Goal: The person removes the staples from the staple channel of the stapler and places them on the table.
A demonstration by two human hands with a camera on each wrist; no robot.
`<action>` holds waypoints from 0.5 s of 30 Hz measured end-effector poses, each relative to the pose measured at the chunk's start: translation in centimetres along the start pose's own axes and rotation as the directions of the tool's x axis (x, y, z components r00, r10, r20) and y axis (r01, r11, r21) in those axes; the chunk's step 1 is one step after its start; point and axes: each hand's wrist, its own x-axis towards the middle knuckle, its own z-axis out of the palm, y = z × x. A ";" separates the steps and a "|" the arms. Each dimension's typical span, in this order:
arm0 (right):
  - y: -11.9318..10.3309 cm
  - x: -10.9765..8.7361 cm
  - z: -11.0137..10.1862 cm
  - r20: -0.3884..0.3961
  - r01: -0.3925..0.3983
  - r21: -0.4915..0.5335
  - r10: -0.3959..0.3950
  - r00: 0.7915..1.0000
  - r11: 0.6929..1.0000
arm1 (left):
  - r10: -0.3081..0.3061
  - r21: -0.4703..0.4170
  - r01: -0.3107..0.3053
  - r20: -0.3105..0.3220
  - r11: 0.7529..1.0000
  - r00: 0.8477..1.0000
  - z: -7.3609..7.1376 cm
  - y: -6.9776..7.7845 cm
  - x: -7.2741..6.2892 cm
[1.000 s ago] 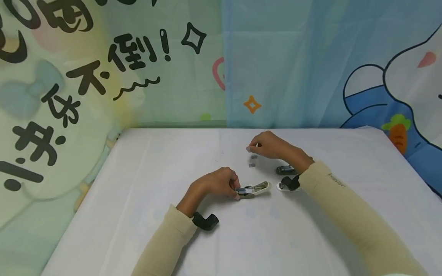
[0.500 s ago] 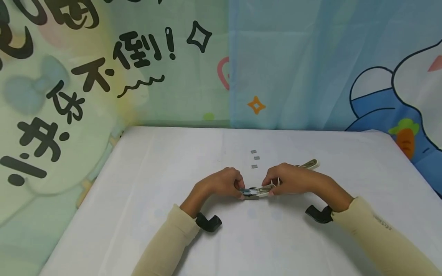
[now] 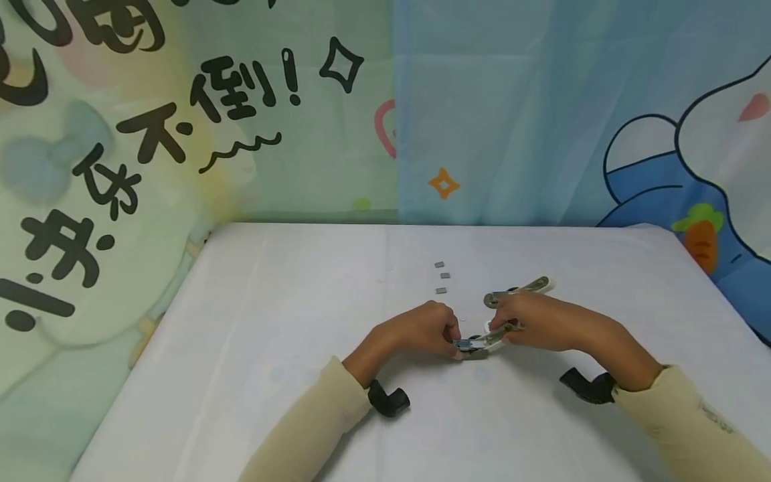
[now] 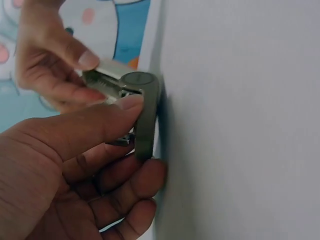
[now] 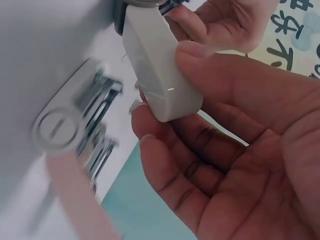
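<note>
An open stapler (image 3: 475, 355) with a grey-green base and a cream handle is held between both hands, close to the tabletop. My left hand (image 3: 418, 329) pinches its base end, thumb on one side and fingers on the other in the left wrist view. The cream handle (image 5: 156, 67) sits between the thumb and fingers of my right hand (image 3: 557, 323). Behind the right hand lies another opened stapler (image 3: 533, 286). A stapler with a white base and pink arm (image 5: 82, 195) shows in the right wrist view; in the head view the right hand mostly covers it.
Three small grey staple strips (image 3: 441, 290) lie in a loose column beyond the hands. The white-covered table (image 3: 289, 288) ends at a printed cloth backdrop (image 3: 482, 120). A black wrist camera (image 3: 388, 399) hangs at the left cuff, with another (image 3: 587, 386) at the right.
My right hand has come from beside the staple strips to the held stapler's handle. Three strips show now where two were visible. Lately both hands have shifted right with the stapler.
</note>
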 end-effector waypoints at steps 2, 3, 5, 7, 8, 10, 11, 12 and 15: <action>0.3 -0.8 0.0 -0.005 -0.019 -0.006 0.019 1.000 1.000 | 0.023 0.019 -0.023 0.010 1.000 1.000 0.3 0.6 0.5; 0.5 -1.2 0.0 -0.013 -0.022 -0.007 0.022 1.000 1.000 | 0.034 0.028 -0.035 0.012 0.999 0.999 0.4 0.9 0.7; 0.8 -2.0 0.0 -0.038 -0.021 -0.013 0.021 0.999 1.000 | 0.051 0.038 -0.052 0.011 0.998 0.999 0.7 1.4 1.2; 1.2 -2.9 -0.1 -0.062 -0.029 -0.030 0.027 0.998 0.999 | 0.067 0.033 -0.067 -0.001 0.997 0.998 0.8 1.8 1.5; 1.3 -3.3 -0.1 -0.074 -0.032 -0.032 0.030 0.997 0.999 | 0.070 0.028 -0.069 -0.008 0.997 0.998 0.9 2.1 1.6; 1.6 -4.0 -0.2 -0.089 -0.049 -0.034 0.046 0.995 0.998 | 0.066 0.021 -0.065 -0.018 0.998 0.998 1.0 2.5 2.0; 1.9 -4.3 -0.1 -0.092 -0.054 -0.035 0.051 0.994 0.998 | 0.063 0.023 -0.062 -0.018 0.998 0.998 1.1 2.7 2.1; 2.1 -4.5 -0.1 -0.095 -0.067 -0.035 0.063 0.993 0.997 | 0.059 0.028 -0.059 -0.017 0.998 0.998 1.2 2.9 2.2; 2.5 -5.1 0.3 -0.102 -0.099 -0.038 0.095 0.990 0.994 | 0.042 0.073 -0.042 0.003 0.996 0.999 1.4 3.8 2.6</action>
